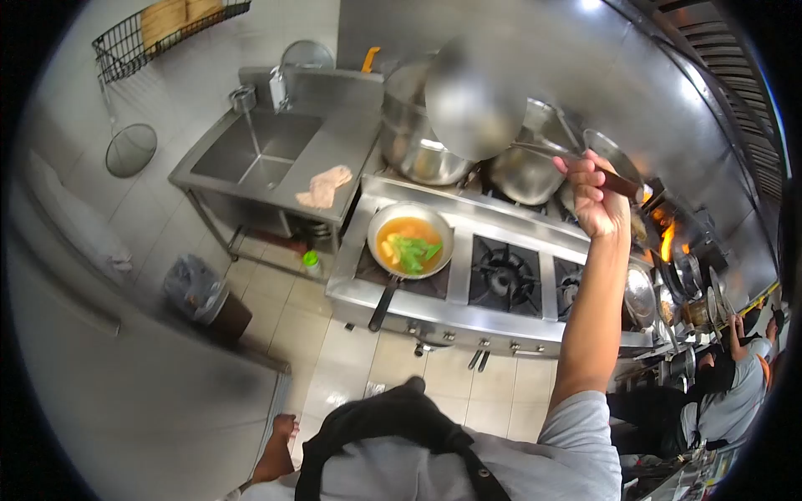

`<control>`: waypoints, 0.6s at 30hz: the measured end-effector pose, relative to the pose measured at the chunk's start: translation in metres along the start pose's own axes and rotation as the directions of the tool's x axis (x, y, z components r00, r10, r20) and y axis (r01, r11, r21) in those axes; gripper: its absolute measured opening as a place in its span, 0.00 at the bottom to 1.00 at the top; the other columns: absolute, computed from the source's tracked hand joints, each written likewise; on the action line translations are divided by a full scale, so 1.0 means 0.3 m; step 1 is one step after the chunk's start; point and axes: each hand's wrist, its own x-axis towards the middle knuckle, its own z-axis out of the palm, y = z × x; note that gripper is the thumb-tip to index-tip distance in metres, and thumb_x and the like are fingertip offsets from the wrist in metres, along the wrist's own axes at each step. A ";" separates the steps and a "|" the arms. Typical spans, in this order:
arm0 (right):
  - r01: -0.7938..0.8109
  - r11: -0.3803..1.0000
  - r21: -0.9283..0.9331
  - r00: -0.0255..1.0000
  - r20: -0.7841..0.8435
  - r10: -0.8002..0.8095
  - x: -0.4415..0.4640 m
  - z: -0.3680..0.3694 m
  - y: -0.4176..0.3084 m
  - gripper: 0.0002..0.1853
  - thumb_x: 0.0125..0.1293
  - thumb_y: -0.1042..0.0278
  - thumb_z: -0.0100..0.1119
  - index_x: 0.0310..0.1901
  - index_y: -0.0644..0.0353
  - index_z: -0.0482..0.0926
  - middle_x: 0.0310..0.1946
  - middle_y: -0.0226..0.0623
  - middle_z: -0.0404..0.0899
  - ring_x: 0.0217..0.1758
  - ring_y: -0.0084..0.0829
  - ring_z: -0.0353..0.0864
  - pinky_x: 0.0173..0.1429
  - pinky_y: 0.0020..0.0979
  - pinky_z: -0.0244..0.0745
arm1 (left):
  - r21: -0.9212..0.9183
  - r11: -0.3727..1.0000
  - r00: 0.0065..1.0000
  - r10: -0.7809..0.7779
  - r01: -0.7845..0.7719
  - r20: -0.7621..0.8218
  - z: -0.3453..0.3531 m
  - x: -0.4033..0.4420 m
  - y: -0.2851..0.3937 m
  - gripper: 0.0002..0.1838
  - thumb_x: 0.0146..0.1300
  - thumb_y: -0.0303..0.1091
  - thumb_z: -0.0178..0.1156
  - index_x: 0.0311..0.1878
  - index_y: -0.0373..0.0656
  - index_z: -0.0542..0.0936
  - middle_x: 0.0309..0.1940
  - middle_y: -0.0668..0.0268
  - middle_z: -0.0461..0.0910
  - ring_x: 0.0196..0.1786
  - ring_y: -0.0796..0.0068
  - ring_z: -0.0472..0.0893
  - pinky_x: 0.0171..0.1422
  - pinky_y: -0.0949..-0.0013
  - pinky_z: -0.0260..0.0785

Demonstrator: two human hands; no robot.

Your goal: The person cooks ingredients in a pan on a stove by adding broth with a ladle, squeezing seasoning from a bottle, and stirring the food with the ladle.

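My right hand [595,194] is raised over the stove, closed round the handle of a large round metal utensil [476,98], whose blurred head hangs before the big pots. My left hand [286,427] is low at my side, its fingers curled; whether it holds anything is hidden. On the left burner sits a frying pan [428,271] with orange broth [404,226] and green leaves [412,253], its black handle [384,306] pointing toward me. Neither hand touches this pan.
A sink [257,152] with running water stands at the left, a pink cloth [324,187] on its counter. Large pots [422,150] line the stove's back. Flames [667,240] rise at the right, near another person [735,392]. A bin [205,299] stands lower left.
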 end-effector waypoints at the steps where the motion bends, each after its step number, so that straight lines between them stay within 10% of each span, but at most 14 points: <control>1: -0.012 1.000 0.021 1.000 0.006 0.012 -0.027 -0.009 0.067 0.26 0.66 0.70 0.51 0.53 0.87 0.57 0.25 0.35 0.73 0.20 0.20 0.72 0.15 0.18 0.63 | -0.005 1.000 1.000 -0.011 0.011 0.017 -0.017 0.014 -0.020 0.16 0.61 0.40 0.54 0.49 0.41 0.73 0.31 0.60 0.79 0.27 0.63 0.80 0.28 0.55 0.70; 10: -0.187 0.975 0.120 0.965 -0.162 0.205 -0.077 -0.342 0.566 0.22 0.62 0.67 0.57 0.49 0.82 0.68 0.25 0.32 0.77 0.20 0.18 0.75 0.15 0.18 0.65 | -0.016 0.999 0.999 -0.038 0.038 -0.023 -0.128 -0.033 -0.085 0.17 0.62 0.42 0.55 0.51 0.45 0.72 0.35 0.61 0.80 0.31 0.63 0.80 0.33 0.54 0.70; 18: -0.391 0.817 -0.424 0.858 -0.489 0.157 -0.123 -0.478 0.809 0.11 0.60 0.65 0.59 0.37 0.64 0.75 0.19 0.29 0.74 0.14 0.20 0.69 0.14 0.21 0.62 | -0.040 0.996 0.995 -0.087 0.085 -0.052 -0.127 -0.080 -0.152 0.16 0.62 0.41 0.55 0.49 0.45 0.73 0.34 0.62 0.80 0.31 0.64 0.80 0.32 0.56 0.69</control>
